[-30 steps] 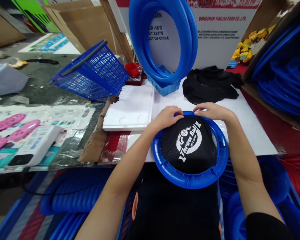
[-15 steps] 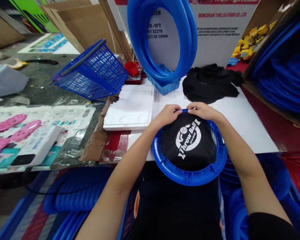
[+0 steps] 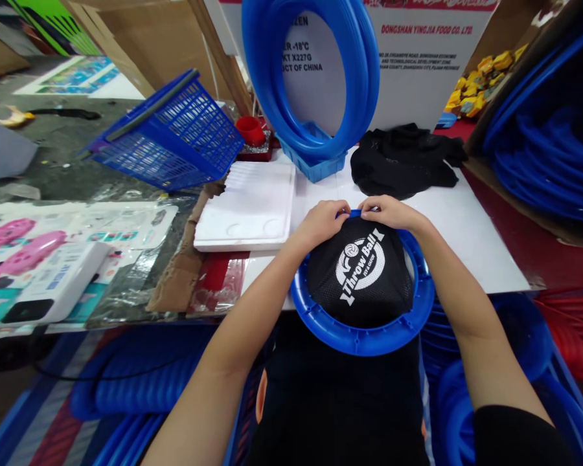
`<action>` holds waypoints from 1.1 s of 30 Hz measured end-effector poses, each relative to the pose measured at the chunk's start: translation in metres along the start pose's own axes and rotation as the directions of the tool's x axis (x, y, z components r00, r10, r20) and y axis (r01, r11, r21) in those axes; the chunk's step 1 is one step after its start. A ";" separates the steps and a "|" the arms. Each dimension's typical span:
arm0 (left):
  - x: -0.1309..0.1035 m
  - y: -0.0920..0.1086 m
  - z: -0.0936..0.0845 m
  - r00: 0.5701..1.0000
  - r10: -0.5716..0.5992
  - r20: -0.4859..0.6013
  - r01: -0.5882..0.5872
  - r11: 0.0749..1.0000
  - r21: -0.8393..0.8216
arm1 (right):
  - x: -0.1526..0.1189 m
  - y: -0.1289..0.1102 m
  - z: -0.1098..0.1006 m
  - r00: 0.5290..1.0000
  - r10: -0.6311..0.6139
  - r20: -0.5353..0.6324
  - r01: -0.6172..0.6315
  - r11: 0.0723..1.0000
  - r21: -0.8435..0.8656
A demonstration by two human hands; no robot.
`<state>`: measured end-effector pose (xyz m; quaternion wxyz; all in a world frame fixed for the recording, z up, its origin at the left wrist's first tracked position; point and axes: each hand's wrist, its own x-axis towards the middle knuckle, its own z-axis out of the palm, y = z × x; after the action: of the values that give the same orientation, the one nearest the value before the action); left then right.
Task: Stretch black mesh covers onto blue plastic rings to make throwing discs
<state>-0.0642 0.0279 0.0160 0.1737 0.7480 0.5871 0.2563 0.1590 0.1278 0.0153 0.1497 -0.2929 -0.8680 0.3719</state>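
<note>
A blue plastic ring (image 3: 364, 342) rests against my body and the front edge of the white table surface. Black mesh fabric (image 3: 393, 285) with a white "Throw Ball" print spans its inside. At the ring's far edge, my left hand (image 3: 324, 220) pinches the rim and cloth from the left. My right hand (image 3: 386, 210) pinches the same edge just to the right, its fingers curled close to the left ones. Part of the far rim is hidden under both hands.
Behind the hands, blue rings (image 3: 364, 77) stand in a light blue basket (image 3: 315, 169). Black fabric (image 3: 403, 162) lies to its right, white foam (image 3: 247, 207) to its left. A blue basket (image 3: 170, 139) leans farther left. A carton of blue rings (image 3: 548, 142) stands right.
The whole view has shifted slightly, with things a little farther left. Both hands keep their pinch at the far rim, and the black cloth's surface has changed only slightly.
</note>
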 end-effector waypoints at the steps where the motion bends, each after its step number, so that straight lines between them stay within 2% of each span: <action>1: 0.000 0.001 0.000 1.000 -0.005 0.003 0.005 1.000 0.015 | 0.000 0.000 0.001 1.000 0.007 -0.017 -0.007 1.000 -0.012; 5: 0.002 0.003 0.000 1.000 -0.010 0.020 0.008 0.994 0.106 | -0.001 -0.007 0.006 0.993 -0.028 -0.113 0.017 0.995 -0.096; 8: 0.001 0.001 0.000 1.000 0.003 0.023 -0.007 0.988 0.153 | -0.001 -0.009 0.008 0.989 -0.040 -0.145 0.028 0.996 -0.085; 12: -0.002 -0.001 0.001 0.989 0.145 -0.021 -0.144 0.988 0.061 | 0.000 -0.007 0.007 0.992 0.018 -0.122 -0.023 0.999 -0.034; 15: -0.004 0.002 0.003 0.967 0.251 0.041 -0.252 0.967 0.028 | -0.001 -0.008 0.004 0.986 0.054 -0.155 -0.058 0.998 -0.022; 19: -0.003 0.011 0.002 0.978 0.181 0.107 -0.196 0.970 0.144 | -0.010 -0.007 -0.015 0.971 0.080 -0.224 -0.099 0.992 -0.075; 23: -0.003 0.012 -0.005 0.995 0.069 0.067 -0.086 0.952 0.292 | -0.023 0.003 -0.043 0.986 0.139 -0.097 -0.147 0.985 -0.086; 25: -0.004 0.009 -0.011 1.000 0.012 0.026 -0.021 0.936 0.352 | -0.025 0.006 -0.048 0.989 0.140 -0.048 -0.143 0.988 -0.057; 30: -0.012 0.004 -0.024 0.999 -0.038 0.005 0.034 0.924 0.381 | -0.018 0.000 -0.029 0.999 0.039 0.000 -0.039 0.999 0.006; 33: -0.012 0.005 -0.024 0.998 0.054 0.032 -0.062 0.935 0.350 | -0.010 -0.005 -0.013 1.000 -0.026 -0.003 0.026 0.999 0.021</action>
<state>-0.0769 0.0141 0.0359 0.0364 0.7867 0.5991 0.1444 0.1714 0.1259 0.0277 0.1589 -0.2804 -0.8677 0.3784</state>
